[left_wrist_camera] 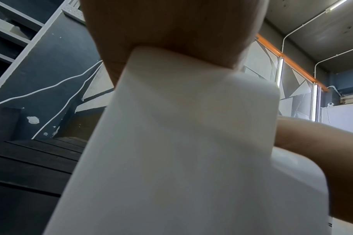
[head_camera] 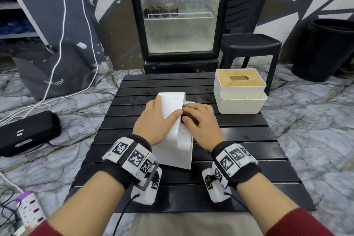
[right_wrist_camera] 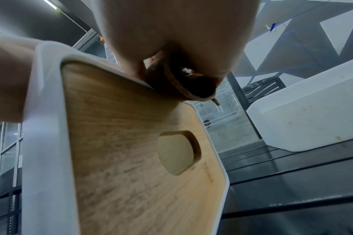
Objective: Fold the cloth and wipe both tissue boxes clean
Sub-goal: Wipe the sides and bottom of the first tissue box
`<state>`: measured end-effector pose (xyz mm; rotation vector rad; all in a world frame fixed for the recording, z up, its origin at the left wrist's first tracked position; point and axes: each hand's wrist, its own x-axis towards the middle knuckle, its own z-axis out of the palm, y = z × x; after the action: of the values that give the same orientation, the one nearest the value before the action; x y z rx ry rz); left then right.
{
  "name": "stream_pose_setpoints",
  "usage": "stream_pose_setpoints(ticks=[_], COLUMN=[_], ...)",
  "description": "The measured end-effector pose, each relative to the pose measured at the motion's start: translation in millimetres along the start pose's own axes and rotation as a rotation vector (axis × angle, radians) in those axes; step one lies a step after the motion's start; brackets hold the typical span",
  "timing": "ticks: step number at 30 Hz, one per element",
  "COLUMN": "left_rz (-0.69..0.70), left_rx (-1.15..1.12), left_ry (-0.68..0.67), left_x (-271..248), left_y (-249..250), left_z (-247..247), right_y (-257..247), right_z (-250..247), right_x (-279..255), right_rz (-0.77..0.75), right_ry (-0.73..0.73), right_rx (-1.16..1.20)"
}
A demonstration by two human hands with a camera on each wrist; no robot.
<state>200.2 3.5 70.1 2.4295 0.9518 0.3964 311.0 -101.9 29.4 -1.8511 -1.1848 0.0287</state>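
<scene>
A white tissue box point(head_camera: 172, 149) lies tipped on its side in the middle of the black slatted table point(head_camera: 191, 188). My left hand point(head_camera: 159, 115) grips it from above, fingers on its upturned white side point(left_wrist_camera: 181, 151) and thumb hooked over the right edge. The bamboo lid point(right_wrist_camera: 131, 159), with its oval slot, faces right. My right hand point(head_camera: 201, 120) holds a folded brown cloth point(head_camera: 188, 116) and presses this cloth point(right_wrist_camera: 191, 89) on the top edge of the lid. The second tissue box point(head_camera: 239, 92) stands upright at the back right, untouched.
A glass-door fridge point(head_camera: 180, 15) stands behind the table. A black stool point(head_camera: 249, 48) and a black bin point(head_camera: 325, 50) are at the right. On the marble floor to the left are a black case point(head_camera: 26, 132) and white cables.
</scene>
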Motion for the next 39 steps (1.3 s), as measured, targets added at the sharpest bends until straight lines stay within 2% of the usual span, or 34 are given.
stream_pose_setpoints(ticks=[20, 32, 39], left_rz=[0.006, -0.014, -0.014], left_rx=[-0.038, -0.088, -0.074], left_ry=[0.016, 0.042, 0.040], left_x=[1.5, 0.6, 0.7], left_y=[-2.2, -1.1, -1.5], left_z=[0.5, 2.3, 2.5], right_y=[13.9, 5.9, -2.8], right_z=[-2.5, -1.6, -4.2], right_x=[30.2, 6.4, -5.7], right_rz=[0.042, 0.010, 0.042], right_ry=[-0.042, -0.026, -0.021], right_rx=[-0.032, 0.041, 0.068])
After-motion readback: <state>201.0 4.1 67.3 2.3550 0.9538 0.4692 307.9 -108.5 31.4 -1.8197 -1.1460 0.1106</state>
